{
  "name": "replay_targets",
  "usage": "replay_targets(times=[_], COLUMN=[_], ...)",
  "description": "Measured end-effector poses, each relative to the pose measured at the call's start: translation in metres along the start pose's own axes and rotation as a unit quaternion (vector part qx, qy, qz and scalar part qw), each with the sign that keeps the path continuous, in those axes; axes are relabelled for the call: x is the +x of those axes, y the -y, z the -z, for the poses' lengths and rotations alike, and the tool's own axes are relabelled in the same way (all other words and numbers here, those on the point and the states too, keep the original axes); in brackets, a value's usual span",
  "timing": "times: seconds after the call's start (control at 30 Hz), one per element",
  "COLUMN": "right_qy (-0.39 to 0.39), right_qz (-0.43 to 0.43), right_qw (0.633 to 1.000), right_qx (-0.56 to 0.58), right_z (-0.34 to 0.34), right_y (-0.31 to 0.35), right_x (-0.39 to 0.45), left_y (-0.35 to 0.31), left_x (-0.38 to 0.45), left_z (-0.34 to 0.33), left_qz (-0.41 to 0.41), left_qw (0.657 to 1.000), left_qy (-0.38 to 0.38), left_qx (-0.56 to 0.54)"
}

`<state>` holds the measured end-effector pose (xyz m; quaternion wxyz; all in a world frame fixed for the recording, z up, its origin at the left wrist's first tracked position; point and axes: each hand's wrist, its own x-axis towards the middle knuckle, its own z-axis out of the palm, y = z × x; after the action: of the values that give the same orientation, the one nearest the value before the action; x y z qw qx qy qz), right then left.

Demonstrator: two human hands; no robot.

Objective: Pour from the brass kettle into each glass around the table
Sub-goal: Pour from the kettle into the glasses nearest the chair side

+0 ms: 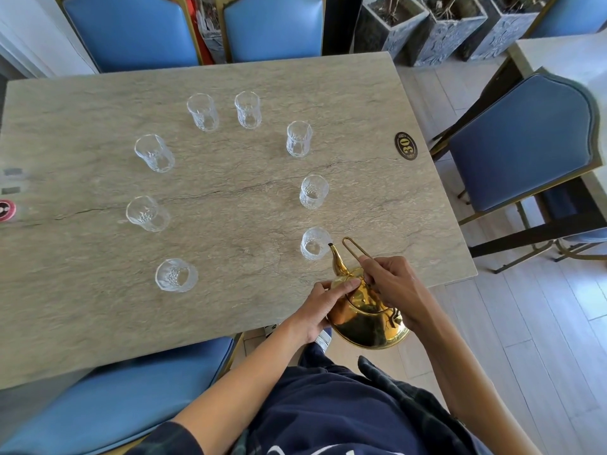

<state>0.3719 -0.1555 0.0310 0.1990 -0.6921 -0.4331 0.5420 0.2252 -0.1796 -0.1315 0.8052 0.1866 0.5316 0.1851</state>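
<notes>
Kettle spout at rim of nearest right-side glass, both hands on kettle.

Left to right: glass (315, 243) on the counter (230, 198), spout tip touching or just over its right rim; kettle (364, 310) lies down-right of it, tilted, long axis running spout-to-base toward the person. Left hand (323, 305) fingers pressed on the lid side, right hand (394, 284) with its grip closed around the wire handle. Right hand nearer the glass; seven other glasses ring the counter to the left and beyond.
</notes>
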Motion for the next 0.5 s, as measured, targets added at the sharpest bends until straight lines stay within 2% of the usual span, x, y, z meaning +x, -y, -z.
replay_targets(times=[0.5], right_qy=[-0.001], right_qz=[-0.001], right_qw=[1.000], right_qx=[-0.009], right_z=[-0.002], right_y=[0.001], right_x=[-0.003], left_y=[-0.009], left_x=[-0.021], left_z=[-0.006], left_qz=[-0.012], left_qw=[1.000], left_qy=[0.025], left_qx=[-0.013])
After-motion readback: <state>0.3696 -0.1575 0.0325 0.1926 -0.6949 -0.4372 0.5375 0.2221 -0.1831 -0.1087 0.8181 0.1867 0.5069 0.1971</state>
